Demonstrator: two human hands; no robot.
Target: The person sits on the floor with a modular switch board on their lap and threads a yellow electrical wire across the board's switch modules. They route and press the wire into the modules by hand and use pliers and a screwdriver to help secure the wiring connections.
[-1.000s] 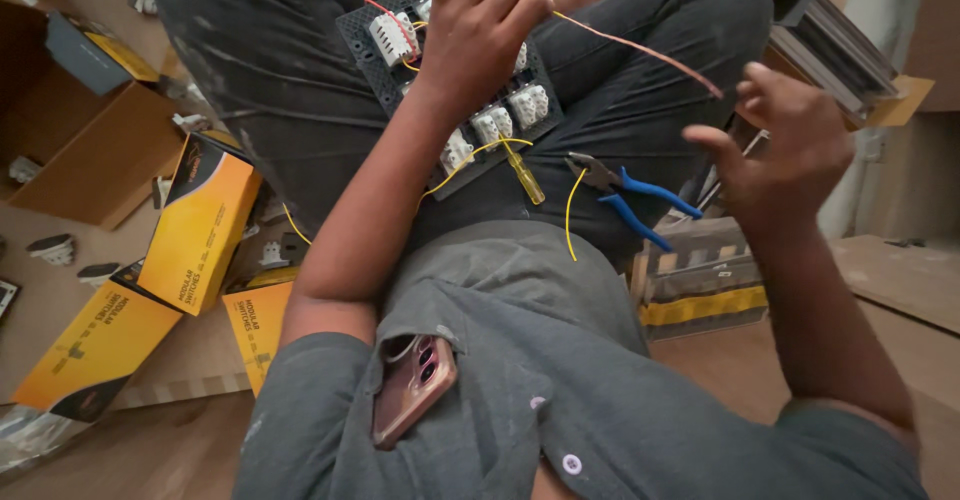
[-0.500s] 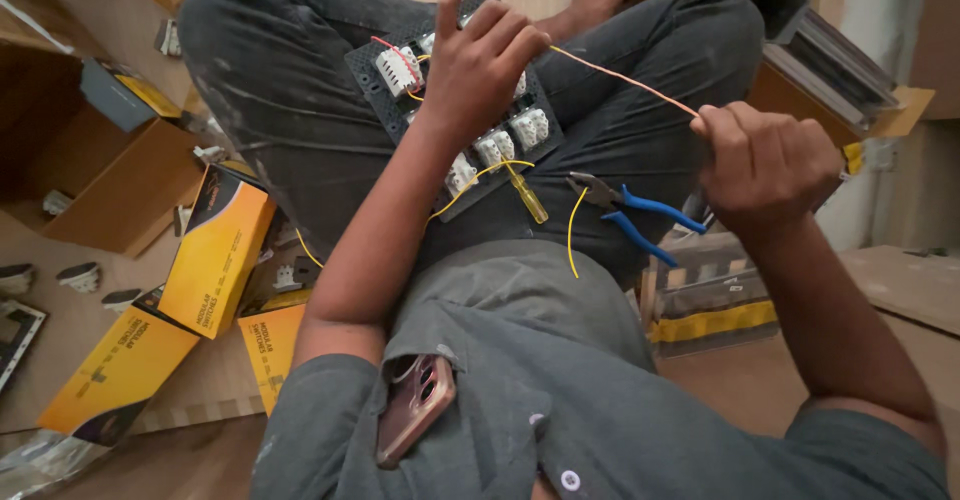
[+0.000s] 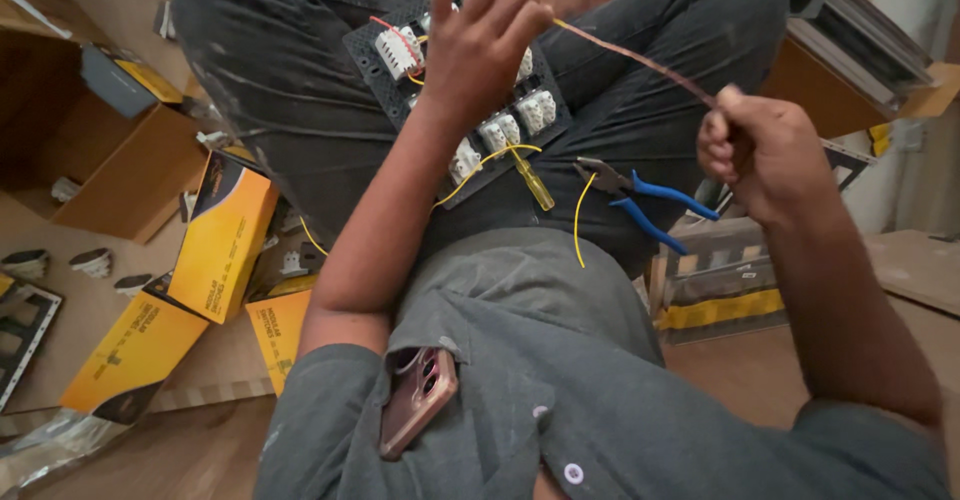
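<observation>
I sit cross-legged with a dark switch panel (image 3: 385,75) on my lap, its white switch modules (image 3: 532,112) wired with red and yellow leads. My left hand (image 3: 480,45) rests on the panel and pinches one end of a thin red wire (image 3: 640,60). My right hand (image 3: 760,150) is closed on the wire's other end, holding it taut to the right. Blue-handled pliers (image 3: 640,195) and a yellow-handled tester screwdriver (image 3: 532,180) lie on my thigh beside the panel. A loose yellow wire (image 3: 578,220) hangs below them.
Yellow cardboard boxes (image 3: 222,235) lie on the floor at left, with an open brown carton (image 3: 120,175) behind them. A phone (image 3: 418,400) sits in my shirt pocket. A small wooden crate (image 3: 715,285) stands at right, metal frames (image 3: 860,40) beyond it.
My right hand went from open to closed on the red wire, then pulled it taut to the right. The left hand stayed on the panel.
</observation>
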